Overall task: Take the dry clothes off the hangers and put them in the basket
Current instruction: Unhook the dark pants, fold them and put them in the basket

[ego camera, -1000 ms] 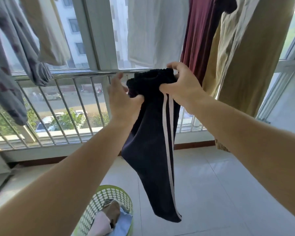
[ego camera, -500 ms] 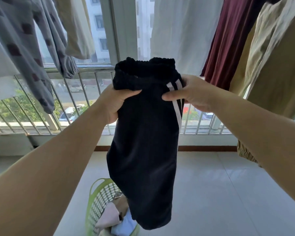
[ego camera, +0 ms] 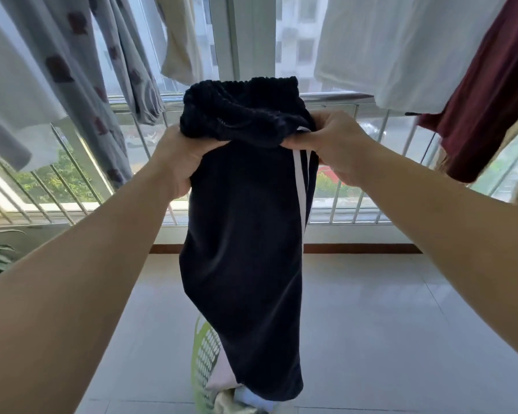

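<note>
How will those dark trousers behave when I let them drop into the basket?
Probably floppy: the trousers hang limp from both hands, the left hand and right hand. Likely light, since a grip at the bunched waistband carries them. They should crumple into the basket, not roll.

The trousers hang between the left hand and the right hand, in front of the railing. Below them on the floor stands the basket, mostly hidden, apparently with clothes in it. Hanging garments flank both sides above.
</note>
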`<move>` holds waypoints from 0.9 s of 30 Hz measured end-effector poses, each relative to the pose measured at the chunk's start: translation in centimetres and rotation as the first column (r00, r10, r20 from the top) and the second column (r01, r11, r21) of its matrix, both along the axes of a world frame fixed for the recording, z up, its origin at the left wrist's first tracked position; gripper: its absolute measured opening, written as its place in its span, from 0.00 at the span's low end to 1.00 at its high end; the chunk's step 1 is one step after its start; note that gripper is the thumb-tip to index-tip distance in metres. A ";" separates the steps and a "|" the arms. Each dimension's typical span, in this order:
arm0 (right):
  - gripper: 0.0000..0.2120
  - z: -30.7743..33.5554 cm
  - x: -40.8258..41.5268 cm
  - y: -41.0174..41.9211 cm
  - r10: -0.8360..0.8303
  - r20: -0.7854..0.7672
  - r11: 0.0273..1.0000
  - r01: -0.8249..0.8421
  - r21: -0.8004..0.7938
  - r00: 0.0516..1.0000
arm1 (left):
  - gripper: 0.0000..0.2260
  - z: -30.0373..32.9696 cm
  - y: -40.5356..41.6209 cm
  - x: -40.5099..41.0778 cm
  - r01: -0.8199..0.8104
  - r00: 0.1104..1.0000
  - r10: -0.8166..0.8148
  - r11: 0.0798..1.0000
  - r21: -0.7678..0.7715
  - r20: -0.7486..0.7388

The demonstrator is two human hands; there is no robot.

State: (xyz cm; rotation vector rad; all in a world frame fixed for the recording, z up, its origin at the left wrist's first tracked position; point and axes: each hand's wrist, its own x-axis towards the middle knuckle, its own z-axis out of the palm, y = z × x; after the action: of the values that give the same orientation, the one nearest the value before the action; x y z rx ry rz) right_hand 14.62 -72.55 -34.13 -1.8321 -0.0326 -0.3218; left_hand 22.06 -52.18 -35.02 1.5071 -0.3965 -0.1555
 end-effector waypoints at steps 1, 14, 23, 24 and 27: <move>0.09 -0.2 0.8 0.6 -0.004 0.006 1.000 0.004 0.006 1.000 | 0.14 -0.1 0.5 0.8 -0.003 1.000 0.003 1.000 -0.002 -0.001; 0.07 -5.9 6.4 6.7 -0.119 -0.137 0.991 0.126 0.043 0.983 | 0.14 -6.1 5.5 8.0 0.080 0.991 -0.074 0.995 0.052 -0.115; 0.07 -12.4 6.4 9.8 -0.172 -0.344 0.983 0.183 0.000 0.923 | 0.13 -13.7 8.5 9.1 0.182 0.953 -0.133 0.970 0.163 -0.272; 0.07 -12.8 6.4 10.1 -0.177 -0.360 0.982 0.188 -0.004 0.916 | 0.13 -14.3 8.7 9.3 0.185 0.953 -0.135 0.968 0.169 -0.272; 0.06 -14.2 6.8 10.8 -0.191 -0.379 0.981 0.193 -0.032 0.906 | 0.14 -16.0 9.2 9.7 0.203 0.945 -0.145 0.963 0.176 -0.293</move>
State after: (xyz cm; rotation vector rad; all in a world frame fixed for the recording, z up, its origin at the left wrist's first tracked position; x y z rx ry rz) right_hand 21.41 -61.76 -48.34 -1.8673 0.4220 -0.0963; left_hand 31.81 -43.03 -51.04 1.6232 -0.2933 -0.5577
